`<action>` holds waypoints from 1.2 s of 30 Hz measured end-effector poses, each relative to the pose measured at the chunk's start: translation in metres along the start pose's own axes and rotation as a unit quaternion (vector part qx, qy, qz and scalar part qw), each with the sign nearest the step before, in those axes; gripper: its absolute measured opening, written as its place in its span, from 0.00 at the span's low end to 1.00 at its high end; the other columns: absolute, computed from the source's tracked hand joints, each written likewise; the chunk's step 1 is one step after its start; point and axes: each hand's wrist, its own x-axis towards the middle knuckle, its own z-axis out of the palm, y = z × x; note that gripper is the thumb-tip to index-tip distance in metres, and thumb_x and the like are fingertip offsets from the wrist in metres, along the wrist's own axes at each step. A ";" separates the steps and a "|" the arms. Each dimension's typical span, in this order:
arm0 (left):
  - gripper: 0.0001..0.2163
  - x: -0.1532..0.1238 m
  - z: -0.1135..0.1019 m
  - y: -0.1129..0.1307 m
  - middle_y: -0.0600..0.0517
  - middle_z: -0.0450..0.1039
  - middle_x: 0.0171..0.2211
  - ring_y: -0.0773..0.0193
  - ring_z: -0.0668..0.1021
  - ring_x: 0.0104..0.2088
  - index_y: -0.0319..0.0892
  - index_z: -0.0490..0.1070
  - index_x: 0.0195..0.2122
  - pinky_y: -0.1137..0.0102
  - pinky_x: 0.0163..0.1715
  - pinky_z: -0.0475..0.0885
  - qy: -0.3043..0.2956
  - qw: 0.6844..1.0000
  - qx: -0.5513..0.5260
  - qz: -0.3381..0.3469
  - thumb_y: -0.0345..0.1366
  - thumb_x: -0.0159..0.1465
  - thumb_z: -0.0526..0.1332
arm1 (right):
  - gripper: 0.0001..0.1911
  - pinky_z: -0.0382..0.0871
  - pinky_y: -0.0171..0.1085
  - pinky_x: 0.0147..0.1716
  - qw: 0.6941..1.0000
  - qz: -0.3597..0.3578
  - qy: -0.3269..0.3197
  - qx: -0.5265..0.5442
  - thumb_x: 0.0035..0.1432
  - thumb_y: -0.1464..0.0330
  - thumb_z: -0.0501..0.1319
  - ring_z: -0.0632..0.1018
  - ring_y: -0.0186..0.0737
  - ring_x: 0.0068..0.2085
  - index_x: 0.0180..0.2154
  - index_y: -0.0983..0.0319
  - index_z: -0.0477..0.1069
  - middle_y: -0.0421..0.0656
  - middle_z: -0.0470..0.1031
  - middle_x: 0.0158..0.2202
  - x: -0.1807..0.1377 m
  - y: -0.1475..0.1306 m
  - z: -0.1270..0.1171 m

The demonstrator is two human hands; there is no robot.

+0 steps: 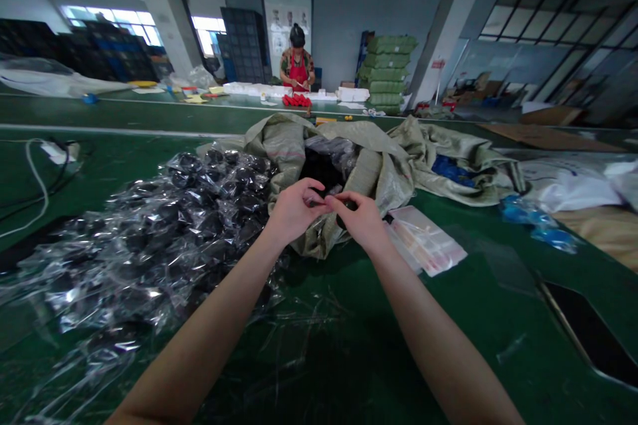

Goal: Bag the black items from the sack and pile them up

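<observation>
My left hand [295, 210] and my right hand [363, 218] meet fingertip to fingertip in front of an open woven sack [366, 176]. Both are closed in a pinch. Whatever lies between the fingers is too small and hidden to name; something dark shows under my right fingers. Dark contents [319, 169] fill the sack's mouth, just beyond my hands. To the left spreads a big heap of dark round pieces in clear plastic wrappers [164, 232]. A stack of clear plastic bags [431, 242] lies right of my right hand.
A phone [591, 329] rests at the right on the green table [319, 372]. Another woven sack [463, 153] with blue plastic and some crumpled blue wrappers [541, 222] lie right. A white cable [32, 179] runs at left. Across the tables a person in a red apron [298, 73] works.
</observation>
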 end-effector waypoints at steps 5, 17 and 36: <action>0.10 -0.005 0.003 0.006 0.56 0.72 0.26 0.67 0.73 0.28 0.43 0.71 0.34 0.72 0.30 0.66 0.028 0.988 0.138 0.064 0.37 0.53 0.69 | 0.23 0.65 0.34 0.27 0.999 0.039 0.011 0.014 0.50 0.48 0.64 0.74 0.38 0.28 0.30 0.63 0.78 0.41 0.75 0.24 0.000 0.001 0.002; 0.11 0.003 -0.007 0.001 0.52 0.76 0.27 0.66 0.75 0.27 0.40 0.76 0.30 0.71 0.30 0.69 -0.059 0.997 -0.026 -0.032 0.43 0.53 0.67 | 0.15 0.66 0.34 0.24 0.980 0.098 -0.029 0.172 0.47 0.58 0.66 0.75 0.36 0.24 0.31 0.63 0.77 0.39 0.74 0.21 0.004 0.002 -0.001; 0.06 -0.002 -0.008 0.010 0.52 0.80 0.33 0.65 0.77 0.30 0.41 0.78 0.35 0.72 0.34 0.71 -0.018 0.984 0.166 0.063 0.36 0.57 0.66 | 0.07 0.60 0.33 0.22 0.994 0.098 0.007 0.047 0.47 0.65 0.60 0.70 0.35 0.20 0.25 0.62 0.73 0.36 0.69 0.16 0.005 0.004 -0.009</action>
